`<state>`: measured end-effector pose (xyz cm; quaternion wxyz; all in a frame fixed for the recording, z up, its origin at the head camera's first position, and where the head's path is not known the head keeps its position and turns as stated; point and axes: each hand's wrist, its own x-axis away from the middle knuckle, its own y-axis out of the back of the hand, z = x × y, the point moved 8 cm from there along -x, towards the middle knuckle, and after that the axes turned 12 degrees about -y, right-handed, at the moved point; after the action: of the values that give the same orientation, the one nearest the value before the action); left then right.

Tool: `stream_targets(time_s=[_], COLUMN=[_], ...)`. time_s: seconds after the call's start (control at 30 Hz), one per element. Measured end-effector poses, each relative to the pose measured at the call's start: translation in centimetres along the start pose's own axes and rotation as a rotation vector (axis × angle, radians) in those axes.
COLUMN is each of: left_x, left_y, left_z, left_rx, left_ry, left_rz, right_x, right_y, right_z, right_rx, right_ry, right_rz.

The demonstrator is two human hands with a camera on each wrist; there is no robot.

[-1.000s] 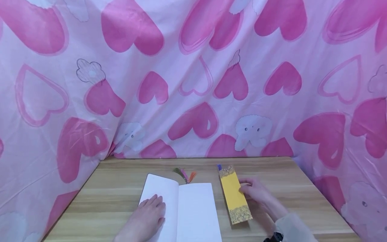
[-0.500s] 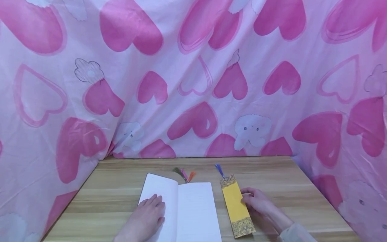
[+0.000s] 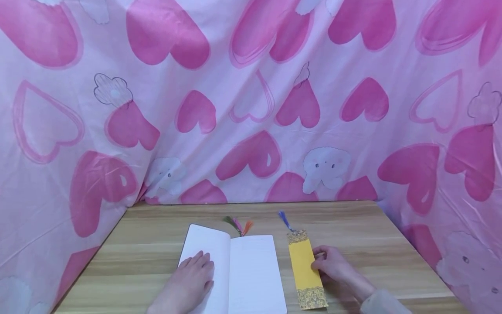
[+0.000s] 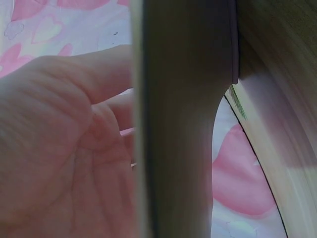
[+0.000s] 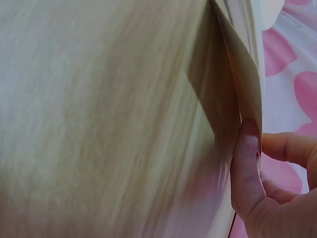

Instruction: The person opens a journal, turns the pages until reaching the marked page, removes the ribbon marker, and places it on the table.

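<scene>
An open notebook (image 3: pixel 255 274) with blank-looking white pages lies on the wooden table. My left hand (image 3: pixel 192 281) rests on its left page, fingers extended. In the left wrist view the notebook's dark edge (image 4: pixel 178 124) hides the fingertips. Right of the notebook, my right hand (image 3: pixel 337 266) pinches the long edge of a yellow bookmark (image 3: pixel 305 261) with lacy gold-brown ends and a blue tassel (image 3: pixel 285 220). The right wrist view shows thumb and finger on either side of the bookmark (image 5: pixel 247 84), which is tilted and casts a shadow on the table.
Green, pink and orange tassels (image 3: pixel 238 225) stick out past the notebook's top edge. The wooden table (image 3: pixel 137 244) is enclosed at the back and both sides by a pink cloth (image 3: pixel 243 100) printed with hearts.
The right hand has brought the bookmark down toward the near edge, and its blue tassel now shows stretched out beyond the far end. The left hand has stayed on the page.
</scene>
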<state>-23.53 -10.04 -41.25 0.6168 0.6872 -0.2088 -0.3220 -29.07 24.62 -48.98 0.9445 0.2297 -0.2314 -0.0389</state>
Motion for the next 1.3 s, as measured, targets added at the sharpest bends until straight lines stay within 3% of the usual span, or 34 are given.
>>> stream_targets(time_s=[0.27,0.47,0.77,1.03,1.3], left_x=[0.0,-0.1,-0.1,0.0,0.1], left_y=[0.0,0.0,-0.1,-0.2,-0.3], left_z=[-0.1,0.0,0.1,0.3,0.2], left_rx=[-0.016,-0.008,-0.001,0.018,-0.006], left_ry=[0.002,0.015,0.029,0.042,0.019], left_rz=[-0.001,0.008,0.021,0.034,0.011], right_x=[0.1,0.3,0.6,1.0,2.4], right_y=[-0.7,-0.8,-1.2,-1.0,-1.4], right_z=[0.6,1.4,2.1,3.0,5.0], right_rx=[0.139,0.351,0.559,0.600,0.533], right_ry=[0.061,0.150,0.164,0.234,0.283], right_rz=[-0.030,-0.089,-0.115,-0.125,-0.125])
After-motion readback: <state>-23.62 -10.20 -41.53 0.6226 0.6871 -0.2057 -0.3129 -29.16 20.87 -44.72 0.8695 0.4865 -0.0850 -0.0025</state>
